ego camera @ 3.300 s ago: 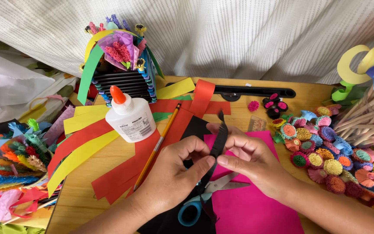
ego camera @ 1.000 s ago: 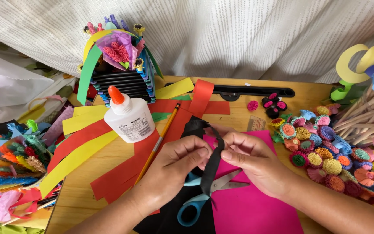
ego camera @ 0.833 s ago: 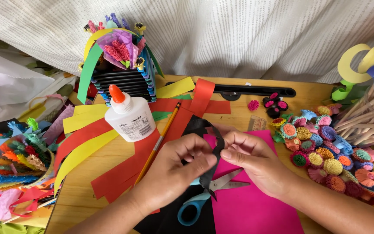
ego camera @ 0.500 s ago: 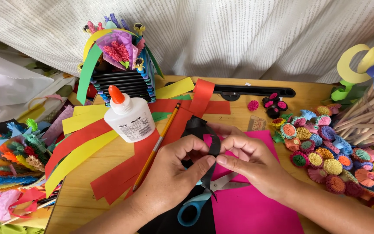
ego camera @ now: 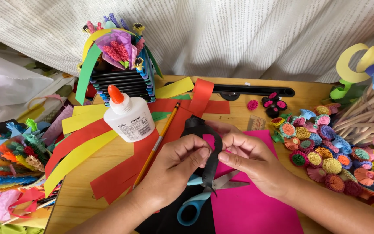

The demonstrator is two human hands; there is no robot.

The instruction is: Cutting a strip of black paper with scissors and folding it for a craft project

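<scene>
- Black paper, a narrow strip [ego camera: 213,156] of it, stands nearly upright between the two hands above the middle of the wooden table [ego camera: 81,190]; its top end curls over into a loop and its bottom end hangs down to the scissors.
- On one side the left hand [ego camera: 176,167] pinches the strip, thumb and fingertips pressed together on its edge.
- From the other side the right hand [ego camera: 256,160] does the same, forefinger and thumb closed on the strip, the two hands almost touching.
- Directly beneath them lie scissors [ego camera: 204,193] with blue handles, blades apart, resting across a black sheet [ego camera: 169,219] and a bright pink sheet [ego camera: 252,203].
- A pencil [ego camera: 156,145] lies slantwise just left of the left hand, over red paper strips [ego camera: 122,169] and yellow paper strips [ego camera: 78,154] fanned across the table.
- Near the pencil's far end stands a white glue bottle [ego camera: 128,117] with an orange cap.
- Behind the bottle sits a paper basket [ego camera: 117,65] stuffed with coloured curls.
- Off to the right, well apart from the hands, a heap of small fringed paper flowers [ego camera: 325,151] in many colours covers the table's edge.
</scene>
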